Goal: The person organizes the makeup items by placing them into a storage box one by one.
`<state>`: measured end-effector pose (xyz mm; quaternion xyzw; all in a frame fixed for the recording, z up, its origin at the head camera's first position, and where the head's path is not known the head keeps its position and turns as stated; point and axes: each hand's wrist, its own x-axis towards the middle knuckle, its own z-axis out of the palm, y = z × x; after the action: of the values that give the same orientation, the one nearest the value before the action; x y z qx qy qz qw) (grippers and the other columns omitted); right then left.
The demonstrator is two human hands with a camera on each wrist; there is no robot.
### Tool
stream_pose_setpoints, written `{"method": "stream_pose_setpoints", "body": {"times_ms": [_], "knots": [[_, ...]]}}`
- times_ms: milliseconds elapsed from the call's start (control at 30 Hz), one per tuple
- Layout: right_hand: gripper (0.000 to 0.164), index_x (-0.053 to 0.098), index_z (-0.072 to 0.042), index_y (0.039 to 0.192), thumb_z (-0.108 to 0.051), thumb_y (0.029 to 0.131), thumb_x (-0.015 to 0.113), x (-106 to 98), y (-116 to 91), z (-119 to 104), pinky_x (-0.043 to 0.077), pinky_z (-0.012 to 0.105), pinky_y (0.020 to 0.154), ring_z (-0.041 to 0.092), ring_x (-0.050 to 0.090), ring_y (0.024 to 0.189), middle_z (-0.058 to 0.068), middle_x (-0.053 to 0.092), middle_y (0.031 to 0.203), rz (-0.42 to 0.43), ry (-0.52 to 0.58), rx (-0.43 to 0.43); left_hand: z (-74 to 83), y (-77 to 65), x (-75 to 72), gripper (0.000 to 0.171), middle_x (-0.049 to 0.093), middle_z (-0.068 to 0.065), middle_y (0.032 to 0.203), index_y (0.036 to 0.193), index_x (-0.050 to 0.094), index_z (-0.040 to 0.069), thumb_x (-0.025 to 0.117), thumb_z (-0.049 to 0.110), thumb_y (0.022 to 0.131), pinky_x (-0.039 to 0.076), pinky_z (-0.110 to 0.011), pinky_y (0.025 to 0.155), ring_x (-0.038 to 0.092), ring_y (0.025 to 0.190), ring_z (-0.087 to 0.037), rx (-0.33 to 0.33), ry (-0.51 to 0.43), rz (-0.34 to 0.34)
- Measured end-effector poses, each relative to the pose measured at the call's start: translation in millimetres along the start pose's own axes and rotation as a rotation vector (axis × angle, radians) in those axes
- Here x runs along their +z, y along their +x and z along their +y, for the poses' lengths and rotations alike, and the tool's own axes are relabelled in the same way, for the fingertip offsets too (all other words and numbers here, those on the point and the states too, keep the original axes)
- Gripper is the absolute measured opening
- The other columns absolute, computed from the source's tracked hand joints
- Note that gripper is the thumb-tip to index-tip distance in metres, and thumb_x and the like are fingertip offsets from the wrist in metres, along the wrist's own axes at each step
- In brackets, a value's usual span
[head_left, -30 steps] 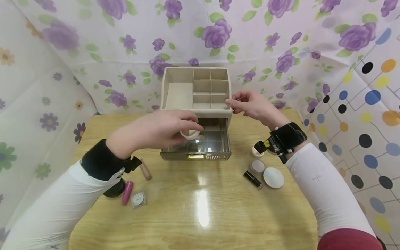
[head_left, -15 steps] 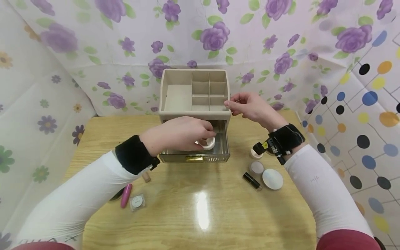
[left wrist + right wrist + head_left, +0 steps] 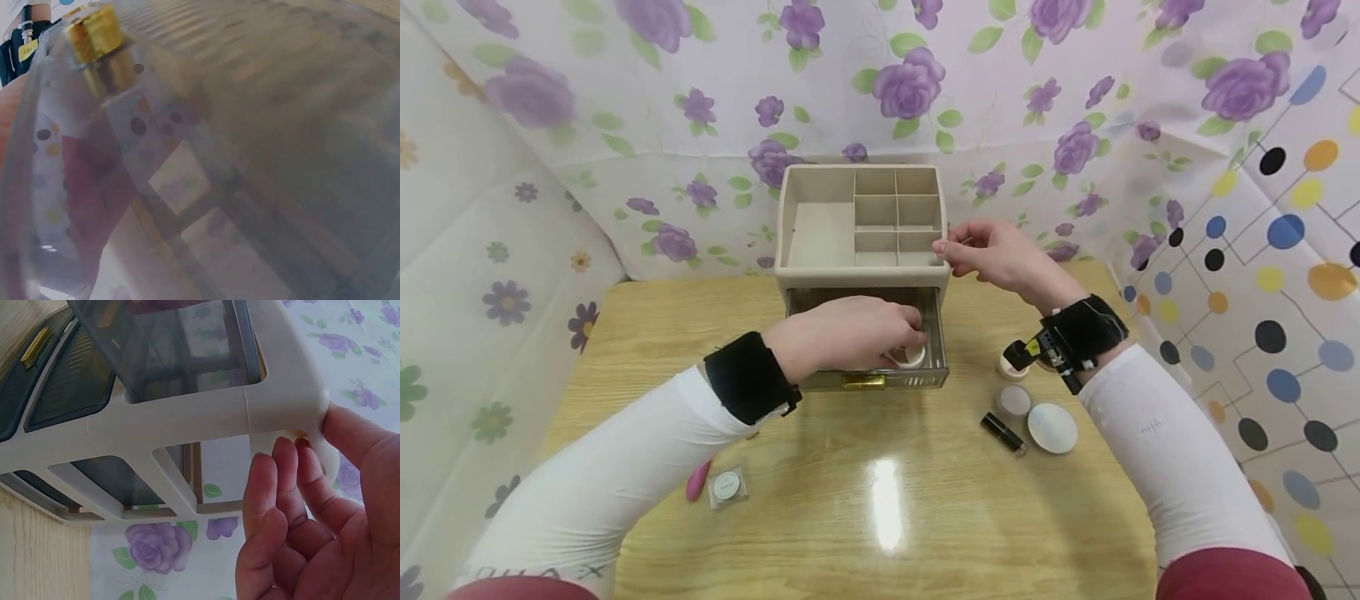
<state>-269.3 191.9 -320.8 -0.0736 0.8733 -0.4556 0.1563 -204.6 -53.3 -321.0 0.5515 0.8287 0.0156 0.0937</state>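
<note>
A beige desktop organizer stands at the back of the table, its smoky see-through top drawer pulled out. Over the drawer, my left hand reaches in and holds a small white round jar by its rim, low inside; the fingers partly hide it. The left wrist view is filled by the drawer's smoky plastic and its gold handle. With thumb and fingertips, my right hand grips the organizer's front right top corner. In the right wrist view, that hand holds the beige frame.
On the right lie a white round compact, a pale jar, another small jar and a black lipstick tube. On the left are a pink tube and a small clear square case. Lower drawers are closed.
My left hand has moved right and lower into the drawer with the white jar. The right hand keeps its grip on the organizer's corner.
</note>
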Motion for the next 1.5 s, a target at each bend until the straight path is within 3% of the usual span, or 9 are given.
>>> {"method": "stream_pose_setpoints", "body": {"times_ms": [267,500,733,900,1133,1500], "knots": [[0.045,0.069,-0.013,0.121,-0.054,0.103,0.069,3.0,-0.2,1.1,0.049,0.036,0.08,0.027,0.067,0.105,0.004,0.072,0.112,0.007,-0.003,-0.009,-1.2,1.6,6.0,0.026,0.067,-0.005,0.112,0.117,0.076,0.01,0.086,0.016,0.094,0.056,-0.024,0.079,0.07,0.092,-0.014,-0.031,-0.032,0.023],[0.046,0.069,-0.012,0.122,-0.054,0.103,0.069,1.3,-0.3,3.7,0.049,0.041,0.084,0.027,0.067,0.106,0.004,0.071,0.113,-0.001,0.017,-0.003,-4.3,4.9,9.1,0.01,0.066,-0.003,0.102,0.101,0.074,0.011,0.083,0.012,0.096,0.053,-0.026,0.072,0.063,0.08,-0.012,0.002,0.012,0.07],[0.046,0.07,-0.012,0.122,-0.054,0.103,0.069,1.6,-0.8,4.8,0.05,0.043,0.086,0.025,0.068,0.104,0.005,0.072,0.113,0.006,0.023,-0.01,-2.8,8.3,8.2,0.002,0.068,-0.004,0.103,0.1,0.075,0.01,0.077,0.009,0.101,0.053,-0.024,0.076,0.064,0.086,-0.012,-0.028,-0.077,0.029],[0.046,0.071,-0.012,0.125,-0.052,0.104,0.067,3.1,0.0,6.2,0.05,0.048,0.09,0.025,0.068,0.104,0.006,0.071,0.115,-0.001,0.03,-0.028,-4.3,6.9,8.3,0.005,0.068,-0.003,0.1,0.104,0.077,0.01,0.077,0.007,0.1,0.053,-0.023,0.077,0.065,0.086,-0.011,-0.015,-0.089,0.042],[0.047,0.07,-0.011,0.127,-0.052,0.105,0.066,1.9,0.4,6.9,0.05,0.043,0.087,0.026,0.069,0.105,0.008,0.073,0.116,-0.01,0.021,-0.026,-5.5,5.5,7.8,0.013,0.069,-0.001,0.102,0.108,0.079,0.011,0.08,0.004,0.097,0.054,-0.023,0.08,0.066,0.091,-0.011,0.007,-0.098,0.041],[0.049,0.071,-0.01,0.128,-0.053,0.105,0.065,1.9,-0.3,6.4,0.049,0.043,0.087,0.025,0.069,0.104,0.008,0.073,0.116,-0.011,0.018,-0.023,-7.1,6.0,8.0,0.005,0.07,-0.001,0.098,0.104,0.079,0.011,0.075,0.009,0.103,0.053,-0.023,0.076,0.065,0.086,-0.01,0.006,-0.119,0.044]]}}
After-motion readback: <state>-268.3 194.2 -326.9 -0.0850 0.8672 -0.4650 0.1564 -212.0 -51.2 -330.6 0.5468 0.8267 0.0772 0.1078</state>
